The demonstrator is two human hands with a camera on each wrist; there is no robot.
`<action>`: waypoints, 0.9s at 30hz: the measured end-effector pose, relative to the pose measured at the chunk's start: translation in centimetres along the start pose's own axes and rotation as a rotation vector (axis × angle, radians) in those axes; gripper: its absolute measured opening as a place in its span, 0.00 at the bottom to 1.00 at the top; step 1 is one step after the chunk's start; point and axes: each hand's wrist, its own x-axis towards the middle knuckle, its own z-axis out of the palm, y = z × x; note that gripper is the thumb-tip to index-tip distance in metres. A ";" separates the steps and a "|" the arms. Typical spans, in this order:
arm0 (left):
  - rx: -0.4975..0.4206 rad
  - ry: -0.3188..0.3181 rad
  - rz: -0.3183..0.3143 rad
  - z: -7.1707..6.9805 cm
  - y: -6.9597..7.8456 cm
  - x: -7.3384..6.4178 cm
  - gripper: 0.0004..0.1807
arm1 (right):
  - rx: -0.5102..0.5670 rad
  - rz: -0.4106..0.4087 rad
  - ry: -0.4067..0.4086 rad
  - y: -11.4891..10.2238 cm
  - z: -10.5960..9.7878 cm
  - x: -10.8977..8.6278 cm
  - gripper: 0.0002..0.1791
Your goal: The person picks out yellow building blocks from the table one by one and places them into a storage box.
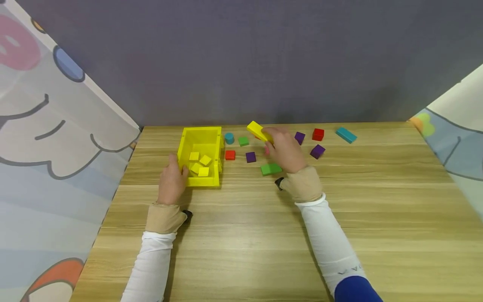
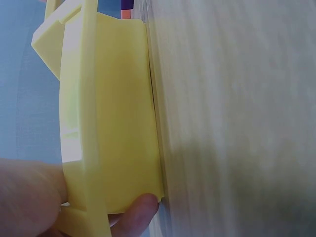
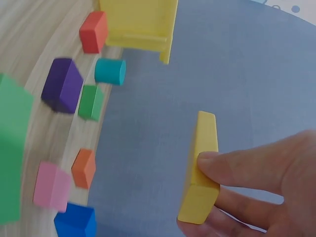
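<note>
A yellow open box point(image 1: 220, 144) stands at the table's back left, with several small yellow blocks point(image 1: 203, 172) lying inside. My left hand point(image 1: 171, 180) grips its near left wall, the thumb over the rim; in the left wrist view fingers curl round the box's lower corner. My right hand point(image 1: 286, 151) pinches a long yellow block point(image 3: 200, 173) between thumb and fingers, raised above the loose blocks to the right of the box. Under and beside that hand lie a green block point(image 1: 271, 169), a pink block point(image 3: 51, 186) and an orange block point(image 3: 84, 168).
Between box and right hand sit a blue cylinder point(image 1: 229, 138), a small green block point(image 1: 243, 141), a red block point(image 1: 230, 155) and a purple block point(image 1: 250, 157). Farther right are two purple blocks, a red cube point(image 1: 318, 134) and a blue block point(image 1: 346, 135). A grey panel point(image 1: 264, 63) rises behind.
</note>
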 end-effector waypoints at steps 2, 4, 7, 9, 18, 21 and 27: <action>-0.002 0.004 0.005 0.0 -0.1 0.0 0.15 | -0.004 -0.020 0.005 -0.4 0.3 0.3 0.20; 0.000 0.012 0.011 0.0 -0.1 0.0 0.15 | -0.010 -0.032 0.002 -0.9 0.6 0.5 0.20; 0.003 0.019 0.016 0.0 -0.1 0.0 0.15 | -0.012 -0.046 -0.017 -1.6 1.1 0.9 0.19; 0.005 0.025 0.017 0.0 -0.1 -0.1 0.14 | -0.014 -0.053 -0.039 -2.0 1.5 1.2 0.19; -0.002 0.027 0.017 0.2 -0.1 -0.1 0.15 | -0.018 -0.097 -0.095 -3.6 3.3 2.4 0.20; 0.001 0.022 0.014 0.2 0.0 -0.1 0.15 | -0.006 -0.119 -0.100 -4.0 3.7 2.6 0.20; 0.003 0.023 0.017 0.2 0.2 -0.1 0.16 | 0.006 -0.148 -0.128 -5.0 4.4 3.3 0.18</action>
